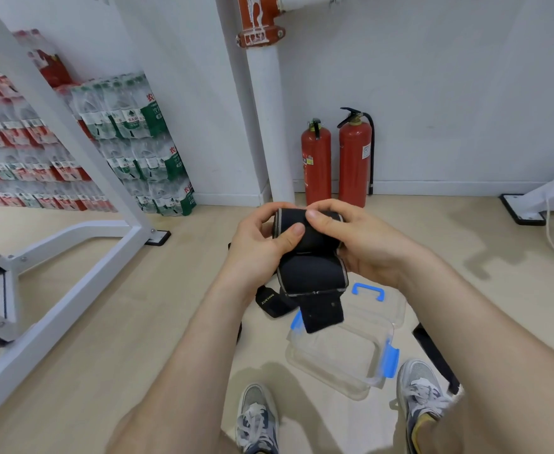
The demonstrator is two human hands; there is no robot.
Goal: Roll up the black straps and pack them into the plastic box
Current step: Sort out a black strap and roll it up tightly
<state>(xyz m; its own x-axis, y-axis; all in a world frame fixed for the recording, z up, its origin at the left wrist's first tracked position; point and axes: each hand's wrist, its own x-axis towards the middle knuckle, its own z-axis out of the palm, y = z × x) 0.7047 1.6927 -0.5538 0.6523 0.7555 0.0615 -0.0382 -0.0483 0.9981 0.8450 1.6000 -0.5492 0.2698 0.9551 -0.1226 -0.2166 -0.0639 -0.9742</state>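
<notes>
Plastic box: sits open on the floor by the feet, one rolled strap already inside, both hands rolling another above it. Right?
Not quite. In the head view the plastic box holds nothing yet. Otherwise right: both hands, left and right, roll a strap above it.

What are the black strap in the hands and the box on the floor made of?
The black strap looks like soft matte padded fabric, perhaps neoprene, with pale stitched edging: it bends into a roll under the fingers. The box seems to be clear, glossy hard plastic, since the floor shows through it, with blue plastic latches.
</notes>
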